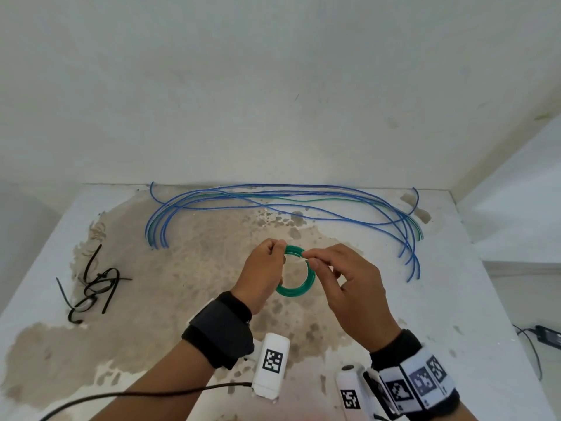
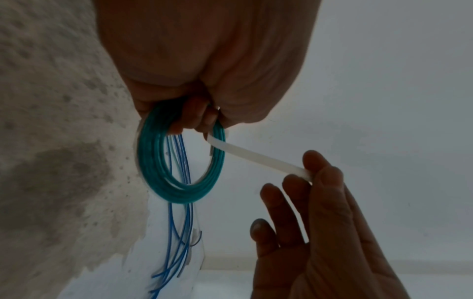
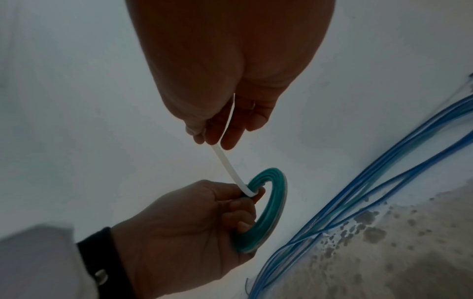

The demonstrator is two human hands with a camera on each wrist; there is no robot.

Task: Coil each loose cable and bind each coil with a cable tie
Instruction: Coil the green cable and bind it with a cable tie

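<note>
A left hand (image 1: 263, 270) grips a green cable coil (image 1: 296, 271) above the table (image 1: 455, 268) while the right hand (image 1: 346, 278) pinches a white cable tie (image 2: 258, 156) looped around it; cinching it tight likely comes next. Blue cables (image 1: 273, 202) lie uncoiled behind.

a stained white table (image 1: 455, 268) is sitting against a white wall (image 1: 273, 86); a black power adapter (image 1: 549, 335) is lying on the floor beside it.
</note>
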